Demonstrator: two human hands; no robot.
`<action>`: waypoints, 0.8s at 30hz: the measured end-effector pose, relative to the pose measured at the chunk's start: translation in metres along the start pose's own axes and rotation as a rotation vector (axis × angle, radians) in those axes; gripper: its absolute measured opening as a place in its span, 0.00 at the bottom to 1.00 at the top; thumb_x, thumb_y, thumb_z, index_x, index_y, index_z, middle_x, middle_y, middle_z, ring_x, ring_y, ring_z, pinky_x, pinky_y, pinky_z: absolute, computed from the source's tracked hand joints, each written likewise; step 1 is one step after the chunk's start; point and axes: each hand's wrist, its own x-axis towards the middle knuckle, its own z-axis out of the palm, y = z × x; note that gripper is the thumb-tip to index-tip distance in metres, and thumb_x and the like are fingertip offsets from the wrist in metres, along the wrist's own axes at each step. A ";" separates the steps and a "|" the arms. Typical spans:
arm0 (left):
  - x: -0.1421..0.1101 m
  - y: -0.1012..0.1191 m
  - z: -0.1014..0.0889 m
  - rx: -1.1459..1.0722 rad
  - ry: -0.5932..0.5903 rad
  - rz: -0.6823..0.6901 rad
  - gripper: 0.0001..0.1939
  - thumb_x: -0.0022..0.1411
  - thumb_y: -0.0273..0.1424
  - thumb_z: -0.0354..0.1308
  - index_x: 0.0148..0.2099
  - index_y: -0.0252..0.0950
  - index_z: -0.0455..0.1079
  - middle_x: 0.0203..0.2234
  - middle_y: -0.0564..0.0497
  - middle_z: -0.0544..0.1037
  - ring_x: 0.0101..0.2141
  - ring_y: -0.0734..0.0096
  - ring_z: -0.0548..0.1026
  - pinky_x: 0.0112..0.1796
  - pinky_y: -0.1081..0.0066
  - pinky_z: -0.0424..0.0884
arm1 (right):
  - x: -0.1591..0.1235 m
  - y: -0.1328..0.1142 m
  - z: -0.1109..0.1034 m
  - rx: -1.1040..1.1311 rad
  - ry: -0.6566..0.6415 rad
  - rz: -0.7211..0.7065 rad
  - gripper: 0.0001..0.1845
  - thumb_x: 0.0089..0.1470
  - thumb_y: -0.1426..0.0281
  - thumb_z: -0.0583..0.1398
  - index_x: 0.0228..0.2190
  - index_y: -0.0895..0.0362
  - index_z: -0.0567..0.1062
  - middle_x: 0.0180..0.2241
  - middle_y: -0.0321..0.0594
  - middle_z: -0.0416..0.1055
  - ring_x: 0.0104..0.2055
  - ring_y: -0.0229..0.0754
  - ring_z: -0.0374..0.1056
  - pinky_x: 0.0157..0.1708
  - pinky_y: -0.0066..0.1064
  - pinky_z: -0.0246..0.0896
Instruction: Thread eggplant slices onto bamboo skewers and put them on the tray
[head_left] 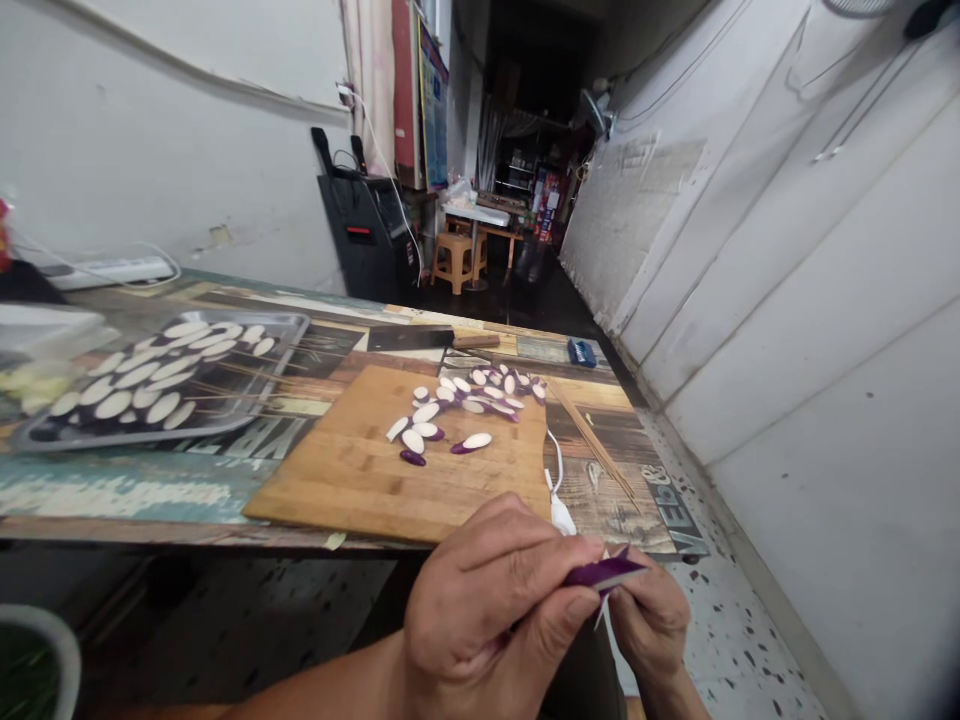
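My left hand (487, 600) and my right hand (651, 615) meet low in the view, in front of the table edge, both pinching a purple-skinned eggplant slice (604, 572); a thin skewer seems to run through it, though I cannot tell for sure. On the wooden cutting board (352, 470) lie several white eggplant slices (465, 405) with purple edges. A metal tray (292, 325) at the left holds several skewered slices (142, 385).
A cleaver (420, 338) lies behind the board. Loose bamboo skewers (589, 440) and a white cable (556, 480) rest at the board's right. A blue lighter (581, 352) sits near the far corner. A white wall runs along the right; stools stand in the corridor beyond.
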 end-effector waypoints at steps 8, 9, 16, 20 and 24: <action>-0.003 -0.004 0.006 0.041 0.042 -0.025 0.15 0.54 0.22 0.55 0.45 0.38 0.71 0.29 0.49 0.76 0.28 0.73 0.72 0.30 0.71 0.70 | -0.003 -0.011 0.000 -0.069 -0.027 0.084 0.14 0.52 0.77 0.55 0.36 0.50 0.76 0.25 0.36 0.72 0.26 0.38 0.67 0.28 0.27 0.63; -0.003 -0.007 0.008 0.056 0.064 -0.048 0.14 0.55 0.22 0.55 0.44 0.37 0.71 0.29 0.49 0.76 0.29 0.73 0.72 0.31 0.71 0.70 | -0.001 -0.014 0.002 -0.085 -0.029 0.122 0.14 0.52 0.77 0.55 0.36 0.50 0.76 0.25 0.36 0.72 0.26 0.37 0.67 0.28 0.27 0.63; -0.011 -0.058 0.004 0.214 0.068 -0.508 0.13 0.60 0.31 0.50 0.31 0.34 0.74 0.24 0.52 0.75 0.27 0.74 0.71 0.30 0.74 0.67 | 0.008 -0.006 0.018 -0.078 -0.033 0.459 0.11 0.54 0.69 0.55 0.34 0.56 0.77 0.22 0.36 0.70 0.25 0.36 0.65 0.26 0.25 0.62; -0.020 -0.094 -0.012 0.550 0.126 -0.465 0.13 0.61 0.33 0.49 0.40 0.34 0.73 0.34 0.49 0.76 0.36 0.70 0.72 0.39 0.70 0.67 | -0.002 0.021 0.024 -0.039 -0.037 0.592 0.14 0.54 0.67 0.54 0.38 0.58 0.76 0.32 0.42 0.73 0.35 0.41 0.69 0.36 0.31 0.65; -0.029 -0.121 -0.021 0.785 -0.070 -0.321 0.14 0.60 0.31 0.49 0.43 0.33 0.72 0.37 0.46 0.75 0.40 0.66 0.70 0.44 0.66 0.64 | -0.013 0.037 0.027 -0.028 -0.067 0.651 0.16 0.56 0.67 0.52 0.42 0.60 0.73 0.32 0.43 0.73 0.35 0.40 0.68 0.37 0.31 0.64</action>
